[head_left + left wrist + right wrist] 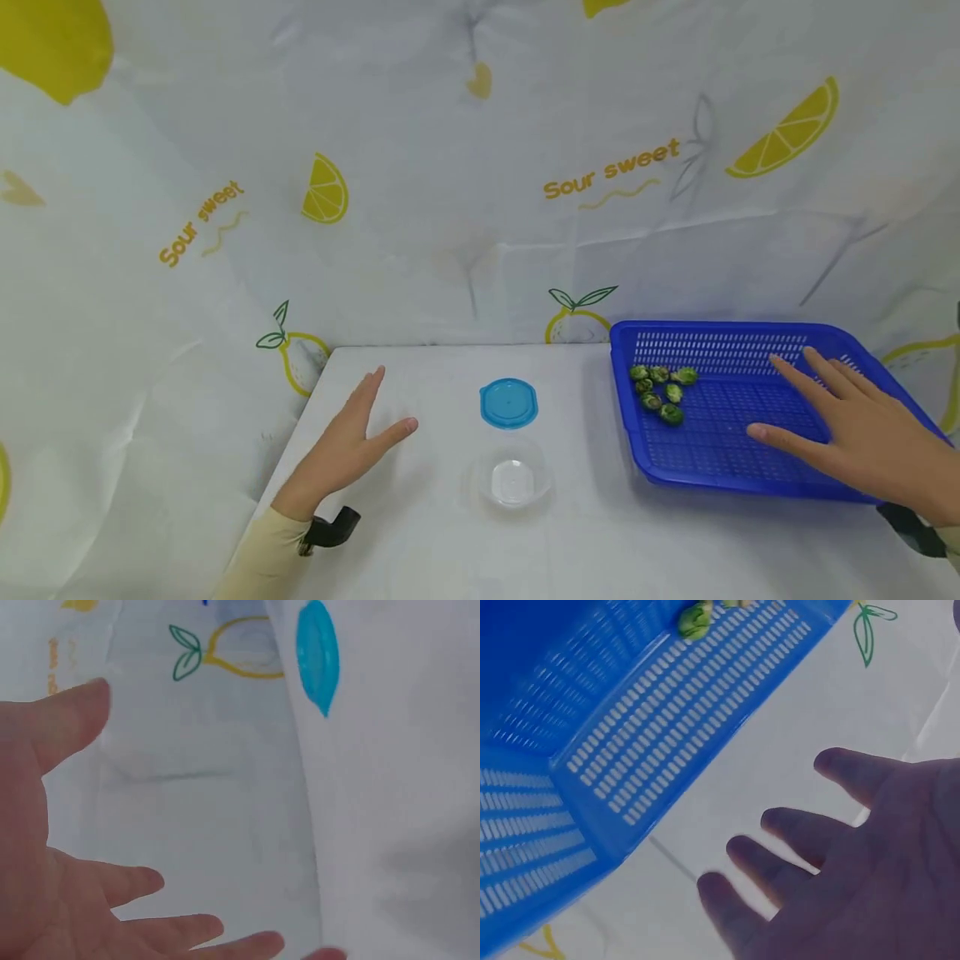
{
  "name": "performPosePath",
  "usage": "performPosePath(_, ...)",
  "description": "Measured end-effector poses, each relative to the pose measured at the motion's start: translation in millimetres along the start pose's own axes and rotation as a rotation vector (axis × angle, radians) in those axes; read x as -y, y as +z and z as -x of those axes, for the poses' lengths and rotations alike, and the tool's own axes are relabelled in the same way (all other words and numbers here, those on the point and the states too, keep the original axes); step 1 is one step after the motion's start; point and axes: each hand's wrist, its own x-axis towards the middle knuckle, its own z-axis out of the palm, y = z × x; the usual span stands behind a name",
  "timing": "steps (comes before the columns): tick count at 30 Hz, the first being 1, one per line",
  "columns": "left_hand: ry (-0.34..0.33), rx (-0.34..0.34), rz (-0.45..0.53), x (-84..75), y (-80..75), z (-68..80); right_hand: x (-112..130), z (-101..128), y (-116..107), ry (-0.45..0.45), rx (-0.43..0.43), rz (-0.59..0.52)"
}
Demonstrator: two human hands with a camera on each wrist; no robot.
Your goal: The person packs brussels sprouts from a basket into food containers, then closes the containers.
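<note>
My left hand (341,450) hovers over the left part of the white table, fingers straight and thumb spread, holding nothing. Above the right side of a blue plastic basket (720,482) is my right hand (870,433), its fingers spread and nothing in its grasp. Several Brussels sprouts (672,414) lie in the basket's left end. Between the hands, a clear round plastic container (513,483) stands on the table. Just behind it lies a blue lid (509,403) with a small tab. The right wrist view shows one Brussels sprout (695,622) beyond the spread fingers (787,832).
A white sheet (420,250) printed with lemons and "Sour sweet" hangs behind the table. The table's left edge (296,433) runs past the left forearm. The basket's raised walls (682,720) are slotted and stand at the back right of the table.
</note>
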Motion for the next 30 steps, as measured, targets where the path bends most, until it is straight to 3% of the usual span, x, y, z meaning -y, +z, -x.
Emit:
performPosePath(3,0.008,0.071,0.172,-4.9,15.9,-12.6,9,-14,-9,-0.046,0.052,-0.066)
performPosePath(7,-0.009,0.268,0.492,-7.6,37.5,-30.4,19,-30,-12,-0.127,0.083,-0.124)
performPosePath(9,-0.018,0.363,0.602,-7.5,46.9,-37.9,23,-37,-11,-0.171,0.079,-0.152)
performPosePath(12,-0.028,0.460,0.676,-6.7,58.3,-45.0,26,-48,-8,-0.223,0.099,-0.221)
performPosePath(16,-0.049,0.534,0.749,-5.0,69.9,-51.5,25,-63,-4,-0.243,0.194,-0.295)
performPosePath(25,-0.067,0.617,0.858,-0.3,85.6,-61.2,21,-93,12,-0.234,0.419,-0.449)
performPosePath(30,-0.056,0.649,0.896,2.2,89.6,-61.8,21,-104,22,-0.229,0.489,-0.498)
